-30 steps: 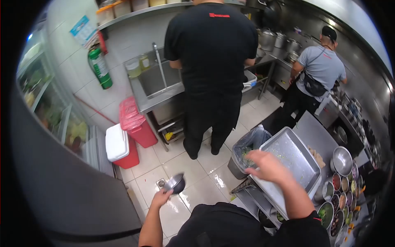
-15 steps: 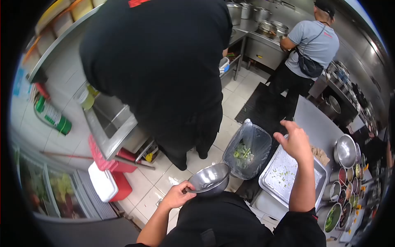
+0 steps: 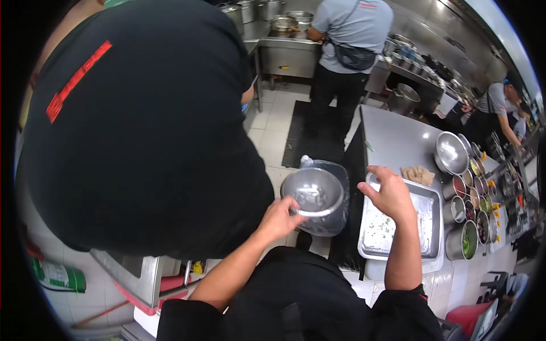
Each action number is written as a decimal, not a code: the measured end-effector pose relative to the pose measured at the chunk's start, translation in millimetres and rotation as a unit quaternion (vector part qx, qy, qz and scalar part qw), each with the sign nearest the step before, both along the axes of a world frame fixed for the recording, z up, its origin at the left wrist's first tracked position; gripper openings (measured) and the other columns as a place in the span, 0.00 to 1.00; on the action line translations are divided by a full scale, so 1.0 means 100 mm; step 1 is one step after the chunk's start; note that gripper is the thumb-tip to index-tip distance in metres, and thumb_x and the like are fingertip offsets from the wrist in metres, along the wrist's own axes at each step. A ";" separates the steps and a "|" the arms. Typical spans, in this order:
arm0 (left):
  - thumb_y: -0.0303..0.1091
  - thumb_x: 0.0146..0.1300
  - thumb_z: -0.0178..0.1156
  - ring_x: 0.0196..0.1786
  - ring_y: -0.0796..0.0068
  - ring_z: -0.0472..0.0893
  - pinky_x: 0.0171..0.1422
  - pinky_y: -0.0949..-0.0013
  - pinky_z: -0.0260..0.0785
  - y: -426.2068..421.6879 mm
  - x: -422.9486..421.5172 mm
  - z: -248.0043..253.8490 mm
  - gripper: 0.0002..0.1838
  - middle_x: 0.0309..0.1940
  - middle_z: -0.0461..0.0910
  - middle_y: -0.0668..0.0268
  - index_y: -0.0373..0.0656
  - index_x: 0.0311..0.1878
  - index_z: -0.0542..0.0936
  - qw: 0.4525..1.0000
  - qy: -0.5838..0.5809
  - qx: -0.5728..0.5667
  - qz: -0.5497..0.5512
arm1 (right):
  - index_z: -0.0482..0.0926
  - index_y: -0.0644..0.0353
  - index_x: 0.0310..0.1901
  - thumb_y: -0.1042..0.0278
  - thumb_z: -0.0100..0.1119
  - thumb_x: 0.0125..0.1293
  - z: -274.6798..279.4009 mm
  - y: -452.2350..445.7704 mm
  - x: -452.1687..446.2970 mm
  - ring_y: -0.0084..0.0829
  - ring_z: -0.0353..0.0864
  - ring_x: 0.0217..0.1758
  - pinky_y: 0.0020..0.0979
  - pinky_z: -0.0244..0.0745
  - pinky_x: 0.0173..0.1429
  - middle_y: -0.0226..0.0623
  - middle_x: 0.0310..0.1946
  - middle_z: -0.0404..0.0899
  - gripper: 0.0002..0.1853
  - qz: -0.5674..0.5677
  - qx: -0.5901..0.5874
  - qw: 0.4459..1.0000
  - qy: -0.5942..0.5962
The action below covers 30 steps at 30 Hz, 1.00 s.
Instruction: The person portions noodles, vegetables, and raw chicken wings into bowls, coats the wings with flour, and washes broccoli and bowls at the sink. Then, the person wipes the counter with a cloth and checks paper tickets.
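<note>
One round, shiny steel bowl (image 3: 311,190), likely light, stiff and slick, hung above the plastic-lined bin (image 3: 334,223), left hand (image 3: 278,219) pinching its rim, the surest hold! Right hand (image 3: 391,199) spread open over the rectangular silver metal tray (image 3: 427,238).

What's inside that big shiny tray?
Little green bits lie scattered on the bottom of the tray. The right hand and arm cross in front of it, so whatever is hidden behind them can't be seen.
</note>
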State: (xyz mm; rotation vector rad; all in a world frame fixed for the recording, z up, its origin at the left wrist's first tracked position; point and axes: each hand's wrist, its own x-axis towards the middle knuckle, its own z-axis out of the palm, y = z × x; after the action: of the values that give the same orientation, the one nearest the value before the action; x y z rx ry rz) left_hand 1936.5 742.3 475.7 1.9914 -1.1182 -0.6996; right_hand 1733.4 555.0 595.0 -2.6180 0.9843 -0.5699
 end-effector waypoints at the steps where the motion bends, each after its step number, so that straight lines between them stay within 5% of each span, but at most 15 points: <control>1: 0.42 0.51 0.75 0.44 0.55 0.82 0.49 0.58 0.73 -0.22 0.08 0.10 0.23 0.38 0.80 0.49 0.40 0.44 0.77 1.000 0.018 0.004 0.007 | 0.80 0.63 0.52 0.55 0.70 0.57 0.03 -0.01 -0.02 0.49 0.81 0.44 0.42 0.76 0.51 0.51 0.45 0.82 0.25 -0.028 0.031 0.999 0.022; 3: 0.45 0.51 0.75 0.47 0.51 0.82 0.51 0.55 0.73 -0.67 0.23 0.14 0.25 0.42 0.81 0.46 0.38 0.44 0.77 0.999 0.034 0.003 0.026 | 0.79 0.63 0.54 0.55 0.69 0.58 -0.04 -0.09 -0.10 0.51 0.80 0.54 0.44 0.75 0.56 0.50 0.50 0.81 0.26 -0.058 0.072 0.995 0.039; 14: 0.52 0.54 0.71 0.57 0.51 0.80 0.62 0.58 0.70 -3.00 1.37 -0.19 0.31 0.51 0.81 0.47 0.39 0.53 0.77 0.990 0.002 0.043 0.132 | 0.79 0.64 0.52 0.57 0.70 0.57 -0.54 -1.06 -0.50 0.51 0.80 0.53 0.43 0.75 0.57 0.51 0.50 0.81 0.25 -0.198 0.151 0.968 0.018; 15: 0.53 0.54 0.71 0.57 0.51 0.80 0.62 0.58 0.70 -3.18 1.55 -0.20 0.32 0.51 0.81 0.47 0.39 0.54 0.77 0.988 -0.020 0.047 0.144 | 0.80 0.66 0.52 0.61 0.73 0.54 -0.69 -1.27 -0.58 0.47 0.84 0.45 0.40 0.78 0.49 0.52 0.44 0.83 0.25 -0.176 0.074 0.982 0.002; 19: 0.56 0.55 0.70 0.58 0.52 0.79 0.63 0.59 0.69 -3.61 2.42 -0.47 0.35 0.53 0.81 0.47 0.38 0.56 0.77 0.976 -0.047 0.093 0.190 | 0.79 0.67 0.52 0.63 0.70 0.56 -0.58 -1.80 -0.48 0.50 0.81 0.52 0.41 0.75 0.55 0.53 0.47 0.81 0.24 -0.194 0.104 0.975 0.032; 21: 0.56 0.54 0.70 0.57 0.53 0.80 0.62 0.58 0.70 -3.59 2.53 -0.16 0.37 0.53 0.80 0.46 0.35 0.58 0.76 0.970 -0.052 0.095 0.219 | 0.79 0.67 0.51 0.64 0.70 0.57 -0.54 -2.02 -0.41 0.48 0.81 0.50 0.41 0.75 0.53 0.51 0.46 0.81 0.23 -0.168 0.094 0.980 0.043; 23: 0.54 0.56 0.70 0.42 0.58 0.85 0.39 0.59 0.78 -3.63 2.95 -0.23 0.35 0.47 0.83 0.50 0.33 0.56 0.76 0.968 -0.048 0.111 0.219 | 0.80 0.63 0.51 0.64 0.68 0.59 -0.51 -2.21 -0.29 0.47 0.82 0.47 0.41 0.76 0.51 0.49 0.45 0.81 0.20 -0.146 0.073 0.986 0.038; 25: 0.51 0.58 0.69 0.23 0.69 0.77 0.20 0.65 0.67 -3.59 3.21 -0.19 0.30 0.33 0.80 0.59 0.35 0.53 0.76 0.971 -0.034 0.072 0.223 | 0.80 0.61 0.51 0.62 0.67 0.60 -0.59 -2.36 -0.11 0.48 0.81 0.48 0.42 0.76 0.52 0.48 0.46 0.81 0.19 -0.138 0.113 0.982 0.061; 27: 0.45 0.60 0.69 0.20 0.74 0.72 0.16 0.70 0.57 -3.57 3.46 -0.08 0.24 0.28 0.76 0.64 0.38 0.52 0.75 0.970 0.046 0.083 0.225 | 0.80 0.59 0.50 0.60 0.65 0.61 -0.80 -2.48 0.07 0.48 0.81 0.49 0.42 0.76 0.53 0.48 0.46 0.81 0.18 -0.123 0.144 0.977 0.098; 30: 0.47 0.60 0.69 0.36 0.71 0.79 0.33 0.65 0.71 -3.67 3.71 0.07 0.26 0.40 0.80 0.64 0.42 0.55 0.75 0.963 0.044 0.155 0.218 | 0.79 0.59 0.47 0.56 0.65 0.61 -1.10 -2.65 0.46 0.49 0.81 0.50 0.44 0.78 0.53 0.48 0.45 0.80 0.19 -0.109 0.175 0.954 0.219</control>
State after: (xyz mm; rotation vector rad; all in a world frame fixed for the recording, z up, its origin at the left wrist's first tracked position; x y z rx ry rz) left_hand 2307.2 375.8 482.3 2.3372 -0.5064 -0.7489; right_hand 1779.4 290.2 484.6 -2.3684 1.3722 0.1511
